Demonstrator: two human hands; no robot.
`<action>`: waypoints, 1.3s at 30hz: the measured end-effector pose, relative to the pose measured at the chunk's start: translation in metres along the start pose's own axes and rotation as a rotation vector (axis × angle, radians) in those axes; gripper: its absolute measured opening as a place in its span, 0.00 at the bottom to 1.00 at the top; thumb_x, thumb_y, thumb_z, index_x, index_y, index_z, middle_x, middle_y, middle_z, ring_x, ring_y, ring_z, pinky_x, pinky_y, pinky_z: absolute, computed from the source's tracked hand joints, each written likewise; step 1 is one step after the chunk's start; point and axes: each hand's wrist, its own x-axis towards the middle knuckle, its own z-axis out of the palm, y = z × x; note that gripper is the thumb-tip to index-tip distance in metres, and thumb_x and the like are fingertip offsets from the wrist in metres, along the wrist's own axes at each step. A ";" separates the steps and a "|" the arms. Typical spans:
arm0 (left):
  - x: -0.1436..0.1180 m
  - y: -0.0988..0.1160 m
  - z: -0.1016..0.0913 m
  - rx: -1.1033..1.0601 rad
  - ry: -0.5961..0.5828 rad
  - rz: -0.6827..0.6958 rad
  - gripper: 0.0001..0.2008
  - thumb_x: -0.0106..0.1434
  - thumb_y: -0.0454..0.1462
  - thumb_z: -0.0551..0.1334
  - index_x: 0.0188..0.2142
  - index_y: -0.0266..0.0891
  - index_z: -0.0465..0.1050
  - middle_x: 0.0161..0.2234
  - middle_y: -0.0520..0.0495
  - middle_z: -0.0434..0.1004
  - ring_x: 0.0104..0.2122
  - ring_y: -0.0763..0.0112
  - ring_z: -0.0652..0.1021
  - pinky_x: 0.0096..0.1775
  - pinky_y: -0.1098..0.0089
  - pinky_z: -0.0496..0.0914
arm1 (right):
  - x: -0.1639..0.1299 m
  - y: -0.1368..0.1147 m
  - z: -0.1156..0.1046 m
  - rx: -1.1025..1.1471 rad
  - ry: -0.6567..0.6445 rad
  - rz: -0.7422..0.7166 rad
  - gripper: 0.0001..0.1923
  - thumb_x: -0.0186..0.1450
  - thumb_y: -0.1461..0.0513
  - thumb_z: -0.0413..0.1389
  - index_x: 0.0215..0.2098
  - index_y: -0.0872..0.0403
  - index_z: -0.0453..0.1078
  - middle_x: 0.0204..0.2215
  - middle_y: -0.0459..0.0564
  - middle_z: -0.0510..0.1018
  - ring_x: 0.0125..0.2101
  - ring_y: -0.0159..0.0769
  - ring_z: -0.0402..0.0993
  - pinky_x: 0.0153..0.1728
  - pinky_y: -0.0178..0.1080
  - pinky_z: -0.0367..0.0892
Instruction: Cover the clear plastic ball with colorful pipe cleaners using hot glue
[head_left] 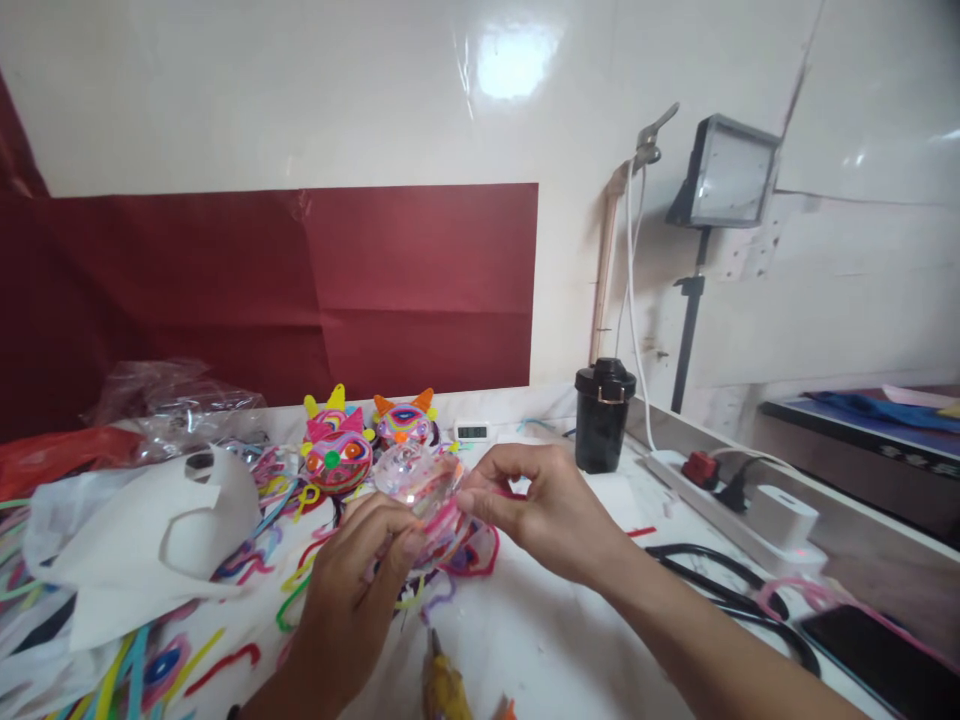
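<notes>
Nearest the camera, at the bottom edge of the view, a yellow glue-gun-like tool [444, 688] lies on the white worktop [555, 640], just below the two hands. Above it the left hand [352, 590] and the right hand [540, 510] meet over a clear, faceted plastic piece [416, 475] with pink fuzzy wire [450, 525] wrapped along its lower edge. Both hands are closed on it: the left hand's fingers curl around the near side, and the right hand pinches the right side between thumb and fingertips. The piece is held just above the worktop, in the middle of the view, in front of two finished ornaments.

Those ornaments stand close behind: a pink one with yellow horns [336, 445] to the left and one with orange horns [405, 418] just beside it. Loose fuzzy wires in many colours [150, 660] are scattered over the left part of the worktop, partly under a cut white paper sheet [150, 540]. Clear plastic wrap [172, 400] and a red bag [52, 455] lie further left.

A small digital clock [472, 431] stands behind the ornaments, and a black jar [604, 415] is to its right. Along the right edge runs a white power strip [720, 500] with plugs in it; black scissors [735, 600] and a dark phone [877, 655] lie near it. A lamp on a stand [727, 175] rises by the wall.
</notes>
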 end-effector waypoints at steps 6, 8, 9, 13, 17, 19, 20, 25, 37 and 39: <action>0.000 0.000 0.000 -0.009 -0.029 0.010 0.09 0.65 0.33 0.54 0.28 0.41 0.68 0.27 0.52 0.72 0.30 0.71 0.73 0.33 0.72 0.66 | 0.000 0.000 -0.003 0.030 -0.028 0.075 0.05 0.55 0.64 0.59 0.23 0.57 0.72 0.18 0.43 0.72 0.20 0.29 0.65 0.23 0.32 0.59; 0.001 0.001 0.000 -0.015 -0.046 0.012 0.09 0.65 0.33 0.54 0.28 0.41 0.68 0.27 0.52 0.72 0.30 0.70 0.73 0.33 0.72 0.66 | 0.001 0.003 -0.003 0.048 -0.033 0.102 0.04 0.54 0.64 0.60 0.22 0.57 0.73 0.16 0.42 0.70 0.19 0.28 0.63 0.23 0.32 0.58; 0.001 0.001 0.000 -0.018 -0.053 0.016 0.09 0.65 0.33 0.54 0.28 0.41 0.68 0.27 0.51 0.71 0.30 0.70 0.73 0.33 0.72 0.66 | 0.001 0.004 -0.003 0.059 -0.035 0.114 0.04 0.53 0.64 0.60 0.22 0.57 0.73 0.16 0.42 0.70 0.19 0.27 0.62 0.23 0.32 0.57; 0.001 0.001 0.000 -0.036 -0.076 0.049 0.09 0.65 0.32 0.54 0.28 0.41 0.67 0.27 0.52 0.71 0.30 0.71 0.72 0.33 0.72 0.65 | 0.001 0.010 -0.004 0.131 -0.052 0.182 0.04 0.51 0.65 0.61 0.22 0.58 0.71 0.16 0.42 0.70 0.19 0.26 0.59 0.20 0.31 0.55; 0.000 -0.001 0.000 -0.058 -0.102 0.068 0.09 0.65 0.32 0.53 0.29 0.40 0.67 0.28 0.51 0.72 0.31 0.71 0.72 0.35 0.72 0.65 | 0.003 0.012 -0.006 0.241 -0.109 0.248 0.07 0.50 0.63 0.62 0.20 0.58 0.70 0.15 0.42 0.69 0.17 0.25 0.58 0.18 0.30 0.52; -0.001 -0.002 0.001 -0.072 -0.105 0.064 0.09 0.65 0.32 0.53 0.29 0.40 0.68 0.28 0.51 0.72 0.31 0.70 0.73 0.35 0.72 0.65 | 0.004 0.013 -0.007 0.269 -0.128 0.269 0.07 0.49 0.63 0.62 0.19 0.58 0.70 0.15 0.41 0.68 0.16 0.24 0.57 0.18 0.30 0.52; -0.001 -0.003 0.001 -0.080 -0.107 0.058 0.09 0.65 0.32 0.53 0.29 0.40 0.68 0.29 0.51 0.72 0.32 0.70 0.73 0.35 0.72 0.65 | 0.004 0.013 -0.008 0.272 -0.134 0.278 0.07 0.49 0.63 0.62 0.19 0.58 0.70 0.15 0.41 0.68 0.16 0.24 0.57 0.18 0.30 0.52; -0.001 -0.003 0.001 -0.133 -0.139 0.003 0.11 0.66 0.35 0.53 0.28 0.40 0.67 0.28 0.51 0.71 0.30 0.71 0.73 0.33 0.73 0.65 | 0.004 0.015 -0.010 0.235 -0.111 0.266 0.08 0.49 0.65 0.63 0.19 0.57 0.67 0.15 0.40 0.67 0.16 0.23 0.58 0.17 0.29 0.52; -0.002 -0.007 0.002 -0.262 -0.233 -0.145 0.12 0.65 0.39 0.53 0.26 0.40 0.68 0.27 0.51 0.69 0.28 0.70 0.71 0.31 0.73 0.63 | 0.004 0.023 -0.018 0.015 -0.183 0.026 0.12 0.51 0.65 0.65 0.34 0.54 0.77 0.32 0.47 0.73 0.26 0.29 0.64 0.26 0.33 0.60; -0.003 -0.009 0.003 -0.289 -0.269 -0.168 0.13 0.65 0.40 0.53 0.26 0.40 0.67 0.27 0.51 0.68 0.29 0.70 0.70 0.31 0.72 0.63 | 0.005 0.025 -0.019 0.071 -0.262 -0.016 0.07 0.54 0.64 0.63 0.33 0.55 0.78 0.32 0.49 0.74 0.28 0.31 0.66 0.29 0.35 0.62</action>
